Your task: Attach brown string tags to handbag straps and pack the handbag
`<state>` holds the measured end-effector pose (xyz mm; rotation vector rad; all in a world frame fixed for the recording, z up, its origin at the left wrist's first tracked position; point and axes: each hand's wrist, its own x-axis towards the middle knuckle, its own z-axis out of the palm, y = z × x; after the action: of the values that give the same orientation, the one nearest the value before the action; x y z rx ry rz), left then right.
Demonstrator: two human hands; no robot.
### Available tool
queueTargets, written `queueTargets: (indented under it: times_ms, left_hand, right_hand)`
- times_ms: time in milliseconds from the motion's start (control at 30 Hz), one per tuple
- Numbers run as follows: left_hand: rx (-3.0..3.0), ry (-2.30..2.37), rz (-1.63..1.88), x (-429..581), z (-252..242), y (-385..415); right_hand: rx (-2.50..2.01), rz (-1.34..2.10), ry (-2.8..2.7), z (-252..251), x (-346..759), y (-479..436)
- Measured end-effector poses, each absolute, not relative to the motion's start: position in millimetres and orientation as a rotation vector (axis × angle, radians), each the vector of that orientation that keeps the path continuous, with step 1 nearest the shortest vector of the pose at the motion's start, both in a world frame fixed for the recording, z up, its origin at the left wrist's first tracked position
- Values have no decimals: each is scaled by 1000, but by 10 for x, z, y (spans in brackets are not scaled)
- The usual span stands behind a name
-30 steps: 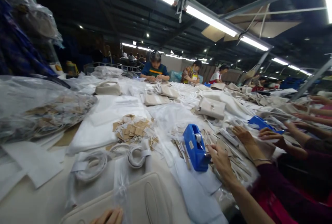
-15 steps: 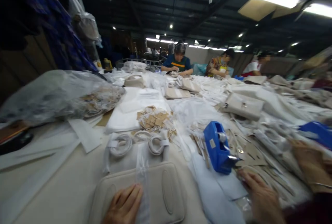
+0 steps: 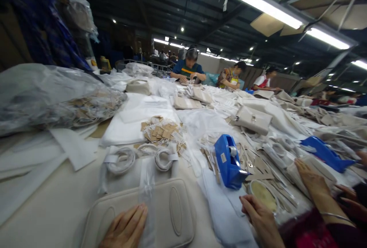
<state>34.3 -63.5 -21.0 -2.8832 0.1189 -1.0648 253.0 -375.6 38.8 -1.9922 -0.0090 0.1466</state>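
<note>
My left hand (image 3: 126,227) lies flat on a beige bag (image 3: 160,217), its fingers stretched out beside a clear strip running across the bag. Just beyond the bag are two coiled pale straps (image 3: 122,160) with white wraps. My right hand (image 3: 259,215) is off to the right, thumb and forefinger pinched together; what is between them, if anything, I cannot make out. It is near the front of a blue tape dispenser (image 3: 229,163), above pale bluish-white sheets (image 3: 219,206). A round yellowish disc (image 3: 262,196) with a pale rim lies behind it.
A co-worker's hand (image 3: 314,181) with a bracelet rests on another beige bag at right, near a second blue dispenser (image 3: 327,152). Brown tags (image 3: 163,131) are heaped ahead beside white sheets (image 3: 126,125). A filled plastic bag (image 3: 57,95) stands left. Several people work farther back.
The view has turned to the right. My right hand has shifted left, closer to the tape dispenser, uncovering the yellowish disc. My left hand stays on the bag.
</note>
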Motion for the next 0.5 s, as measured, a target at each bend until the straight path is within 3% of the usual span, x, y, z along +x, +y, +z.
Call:
queueTargets:
  times_ms: [100, 300, 500]
  left_hand:
    - [-2923, 55, -991, 308, -104, -711]
    - [-2833, -45, -986, 316, -50, -828]
    - [-2665, -117, -1423, 458, -325, -842]
  right_hand:
    - [-2288, 300, -578, 689, 2363, -3521]
    - [-2234, 667, -1916, 1275, 2060, -2328]
    - [-2097, 435, -2681, 1054, 2082, -1299]
